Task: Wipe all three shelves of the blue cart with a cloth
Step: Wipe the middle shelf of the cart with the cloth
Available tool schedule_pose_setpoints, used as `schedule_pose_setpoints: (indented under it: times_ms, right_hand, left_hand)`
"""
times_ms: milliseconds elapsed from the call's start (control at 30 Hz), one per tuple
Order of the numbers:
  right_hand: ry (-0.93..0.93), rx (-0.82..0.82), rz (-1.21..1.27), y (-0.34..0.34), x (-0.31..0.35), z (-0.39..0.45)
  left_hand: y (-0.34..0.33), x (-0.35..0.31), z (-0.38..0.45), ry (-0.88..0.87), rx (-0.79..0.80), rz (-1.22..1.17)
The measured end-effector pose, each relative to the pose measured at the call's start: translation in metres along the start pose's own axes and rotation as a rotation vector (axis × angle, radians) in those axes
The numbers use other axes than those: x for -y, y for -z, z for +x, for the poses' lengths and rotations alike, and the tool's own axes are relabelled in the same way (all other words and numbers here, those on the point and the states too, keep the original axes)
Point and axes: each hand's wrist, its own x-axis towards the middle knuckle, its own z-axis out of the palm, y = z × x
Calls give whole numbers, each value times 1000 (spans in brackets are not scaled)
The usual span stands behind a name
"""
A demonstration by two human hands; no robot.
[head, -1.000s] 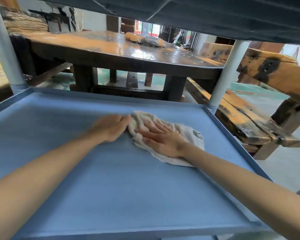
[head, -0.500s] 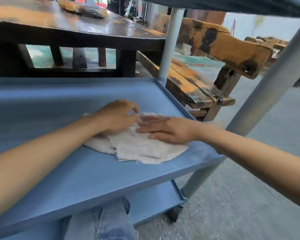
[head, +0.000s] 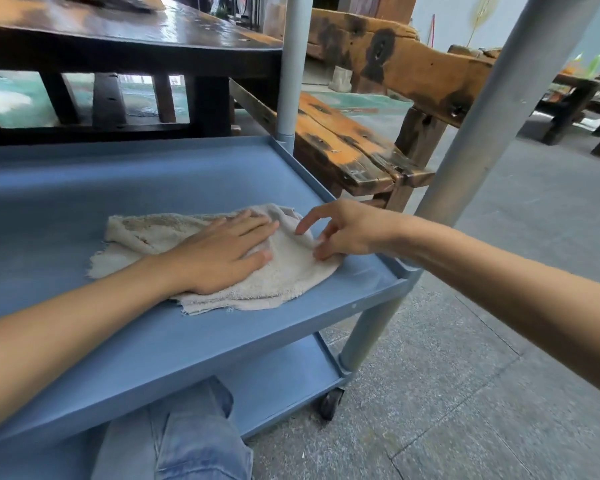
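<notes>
While a cream cloth (head: 278,271) lies spread near the right front corner of the blue cart's middle shelf (head: 66,188), it is pinned flat under the left hand (head: 219,254), whose fingers are extended and pressed palm-down on the fabric rather than curled around it. The right hand (head: 347,230) is held just above the cloth's right edge, fingers loosely spread and partly bent; the lower fingertips (head: 321,254) appear to touch or pinch a fold, though a firm grasp cannot be confirmed. A darker, soiled patch is seen on the cloth's far left portion.

The step in hand is judged to be the wiping of this middle shelf, with the cloth being rearranged at the right-hand rim. Below, the bottom shelf (head: 284,372) is glimpsed beside a denim-clad knee (head: 174,441), and a grey corner post (head: 371,334) and a black caster (head: 329,403) are seen at the cart's near right. A wooden bench (head: 347,147) and a dark table (head: 118,32) stand beyond.

For the step to be done well, the cloth would best be refolded so that a clean face is turned down, and even pressure kept through a flat palm. Overlapping strokes should be carried right into the raised lip and the corner by the post, where dirt is likely to collect. The bottom shelf would be best left until this one is finished.
</notes>
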Motion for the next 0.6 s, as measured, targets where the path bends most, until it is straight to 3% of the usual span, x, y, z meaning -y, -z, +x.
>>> schedule_pose_setpoints:
  times_ms: [133,300,367,467,533,600]
  right_hand:
    - [-16,-12,-425,23,12,-6]
    - [-103,91,-941,39,9,-25]
    - [-72,69,-1000,33,5,-33]
    - [179,46,-1069,20,-10,-38]
    - [278,164,-859,12,-21,-45]
    - [229,258,-725,4,-33,-55]
  left_hand:
    - [-1,-19,10,-18,8,-36]
    - [-6,-60,30,-143,50,-100]
    - [-11,-70,34,-142,97,-36]
    - [-13,-77,30,-129,122,-8]
    - [-12,-83,28,-136,124,5]
    - [-11,-88,26,-140,141,31]
